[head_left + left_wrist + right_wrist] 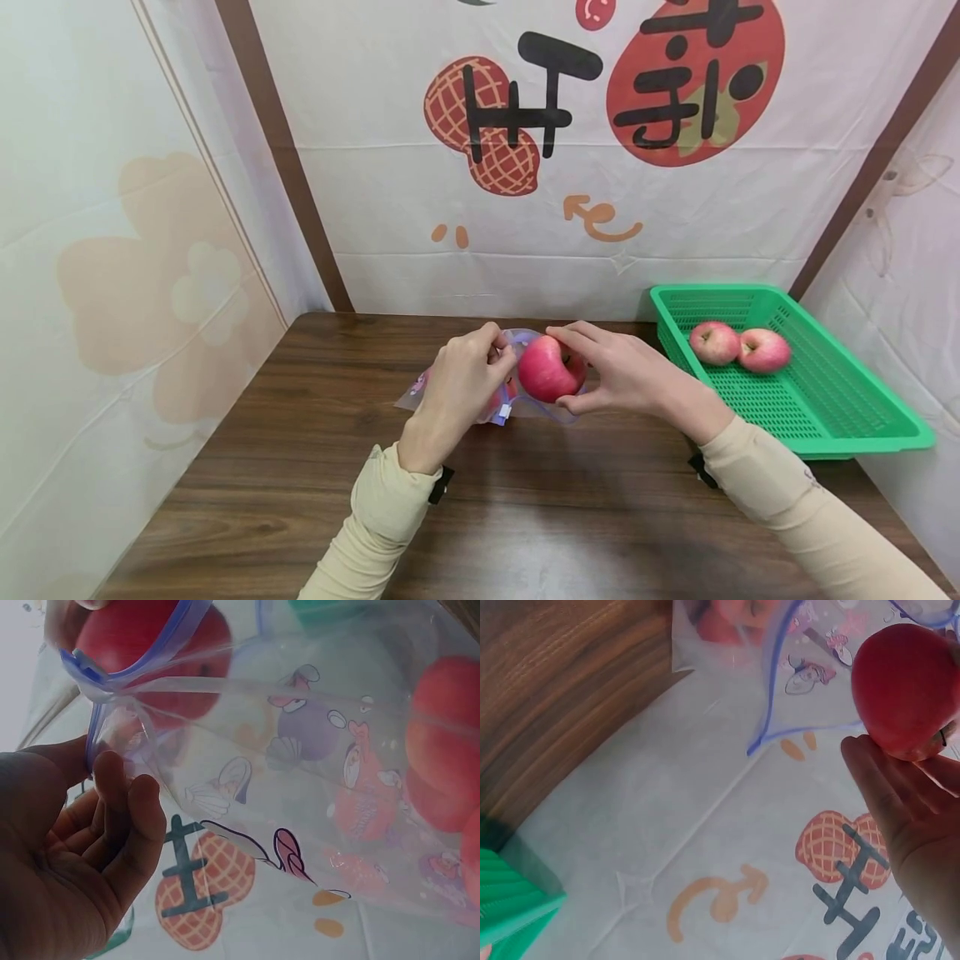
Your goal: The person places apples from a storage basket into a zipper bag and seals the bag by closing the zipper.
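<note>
— So how far along does the bagging look?
— Partway, I'd judge. The right hand (630,379) holds a red apple (550,368) right at the mouth of the clear printed zip bag (450,392), and the right wrist view shows the apple (907,690) beside the blue zip rim, not yet down inside. Reddish shapes already show through the film in the left wrist view (442,772), so some fruit seems to be in the bag, though I can't count it.
— And what's left?
— Two more apples (738,346) lie in the green basket (862,425) at the right of the counter (525,517), well apart from the hands. This apple has yet to go in, and the zip is not closed.
— How are the hands set?
— The left hand (461,375) is raised just above the counter, wrist bent, its fingers (120,802) curled and pinching the bag's edge by the blue zip strip, holding the mouth up and open. The right hand comes in from the basket side, palm toward the left, thumb under and fingers over the apple, clasping it. Both forearms, in beige sleeves, angle inward so the hands nearly meet over the middle of the counter.
</note>
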### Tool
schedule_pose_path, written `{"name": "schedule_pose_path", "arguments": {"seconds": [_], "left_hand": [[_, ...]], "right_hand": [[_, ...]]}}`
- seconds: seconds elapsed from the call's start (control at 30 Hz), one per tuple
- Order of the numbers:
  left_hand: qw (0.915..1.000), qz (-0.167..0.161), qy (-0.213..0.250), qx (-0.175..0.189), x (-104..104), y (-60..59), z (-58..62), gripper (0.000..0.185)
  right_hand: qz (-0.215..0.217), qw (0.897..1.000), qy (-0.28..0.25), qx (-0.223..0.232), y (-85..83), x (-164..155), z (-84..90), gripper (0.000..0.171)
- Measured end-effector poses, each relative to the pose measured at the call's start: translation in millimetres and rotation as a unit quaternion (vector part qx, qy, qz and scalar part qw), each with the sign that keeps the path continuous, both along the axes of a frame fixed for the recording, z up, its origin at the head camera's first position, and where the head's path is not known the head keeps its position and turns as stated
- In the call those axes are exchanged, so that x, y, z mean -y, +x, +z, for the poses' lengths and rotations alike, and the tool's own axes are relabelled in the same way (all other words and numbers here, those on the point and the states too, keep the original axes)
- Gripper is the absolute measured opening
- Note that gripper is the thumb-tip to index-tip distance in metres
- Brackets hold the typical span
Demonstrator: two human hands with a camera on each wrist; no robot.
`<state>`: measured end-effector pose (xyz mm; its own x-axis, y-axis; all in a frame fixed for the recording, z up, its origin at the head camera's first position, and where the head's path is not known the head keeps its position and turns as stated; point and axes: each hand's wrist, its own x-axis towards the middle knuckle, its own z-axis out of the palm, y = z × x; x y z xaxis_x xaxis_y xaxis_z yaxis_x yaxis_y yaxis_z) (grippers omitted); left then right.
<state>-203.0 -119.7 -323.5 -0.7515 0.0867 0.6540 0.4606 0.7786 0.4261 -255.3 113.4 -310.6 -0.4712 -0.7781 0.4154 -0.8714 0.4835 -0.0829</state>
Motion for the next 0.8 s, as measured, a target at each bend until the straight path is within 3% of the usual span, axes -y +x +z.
{"name": "schedule_pose_path", "arguments": {"seconds": [0.3, 0.47, 0.63, 0.8], "left_hand": [[0.9996, 0.009, 0.004, -0.025, 2.4, -3.4, 3.0, 0.009], [0.9999, -0.003, -0.011, -0.004, 1.2, -3.8, -2.4, 0.008], [0.9993, -0.020, -0.028, -0.012, -0.4, -4.0, -4.9, 0.011], [0.9985, -0.029, -0.044, -0.016, -1.8, -3.9, -6.2, 0.013]], "right_hand": [[-0.044, 0.999, -0.004, 0.008, -7.9, 4.3, -5.3, 0.068], [-0.059, 0.998, -0.007, 0.017, -11.0, -5.8, -0.8, 0.060], [-0.057, 0.998, -0.018, 0.001, -17.5, -20.7, 3.8, 0.051], [-0.087, 0.996, -0.025, 0.003, -24.0, -36.4, 9.6, 0.043]]}}
